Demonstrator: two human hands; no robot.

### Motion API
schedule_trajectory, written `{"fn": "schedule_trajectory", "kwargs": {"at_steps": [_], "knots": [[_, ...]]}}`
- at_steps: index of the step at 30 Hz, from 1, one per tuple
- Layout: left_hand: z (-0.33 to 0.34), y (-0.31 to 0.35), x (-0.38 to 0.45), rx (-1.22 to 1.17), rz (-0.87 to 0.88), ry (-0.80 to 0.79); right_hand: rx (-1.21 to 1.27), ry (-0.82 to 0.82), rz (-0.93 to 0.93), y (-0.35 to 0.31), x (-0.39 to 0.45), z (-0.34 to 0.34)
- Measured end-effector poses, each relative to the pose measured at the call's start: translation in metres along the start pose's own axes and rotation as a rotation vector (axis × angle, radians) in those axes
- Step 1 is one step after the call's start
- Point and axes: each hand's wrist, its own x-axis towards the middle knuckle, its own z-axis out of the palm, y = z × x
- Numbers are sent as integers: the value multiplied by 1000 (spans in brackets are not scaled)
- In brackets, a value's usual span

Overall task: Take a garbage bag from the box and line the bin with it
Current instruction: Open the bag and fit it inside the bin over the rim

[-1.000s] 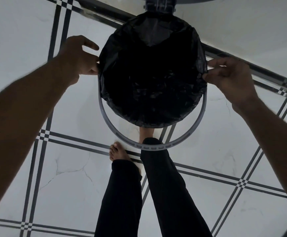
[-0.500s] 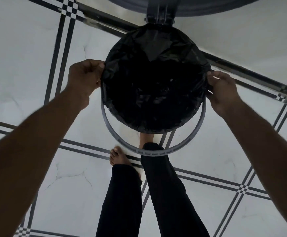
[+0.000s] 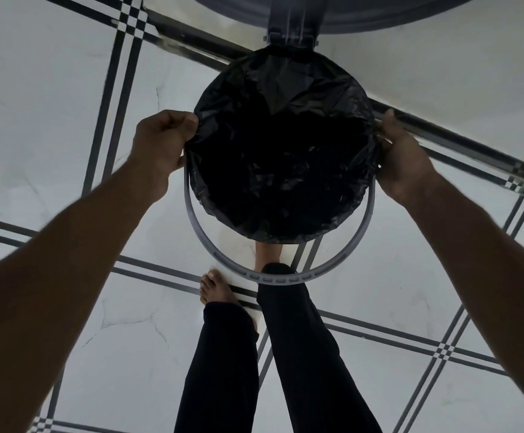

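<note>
A black garbage bag [image 3: 282, 157] lines the round bin, its mouth spread over the rim. A grey ring handle [image 3: 210, 245] hangs below the near side of the bin. My left hand [image 3: 160, 142] grips the bag's edge at the bin's left rim with curled fingers. At the right rim, my right hand [image 3: 401, 157] holds the bag's edge, its fingers wrapped over the side. The bin's open lid [image 3: 363, 7] stands up at the top of the view, joined by a hinge [image 3: 292, 23].
White floor tiles with dark double stripes [image 3: 110, 89] surround the bin. My legs in dark trousers [image 3: 301, 354] and bare feet [image 3: 216, 289] stand just in front of it, one foot under the ring handle. A dark metal strip [image 3: 442, 132] runs along the floor behind.
Both hands moved in from beside the bin and closed on the bag's edge at the left and right rim. The view shifted closer to the bin.
</note>
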Motion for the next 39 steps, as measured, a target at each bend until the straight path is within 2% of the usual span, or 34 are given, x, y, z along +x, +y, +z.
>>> {"fn": "schedule_trajectory", "kwargs": {"at_steps": [4,12,17,22,24,27,29,31,33,35,39], "knots": [[2,3,7,51,72,29,-4,-60,-56,-2,-3,1],[3,3,9,53,106,29,-36,41,-163,1,-16,-4],[9,3,2,-4,113,70,-180,75,-256,-9,-19,-2],[9,4,-4,-32,93,123,-457,159,-377,-3,-21,-5],[7,0,-8,67,118,167,-568,267,-484,1,-24,-8],[5,-10,-21,187,176,192,-722,435,-807,6,-43,1],[4,-15,-29,210,200,143,-774,345,-922,7,-60,22],[3,-17,-31,229,214,95,-809,105,-775,8,-69,51],[0,-21,-25,218,209,95,-913,-175,-500,20,-59,81],[0,-25,-19,200,223,97,-1019,-369,-276,37,-32,107],[0,-34,-11,178,286,94,-1195,-375,-51,68,27,143]]}}
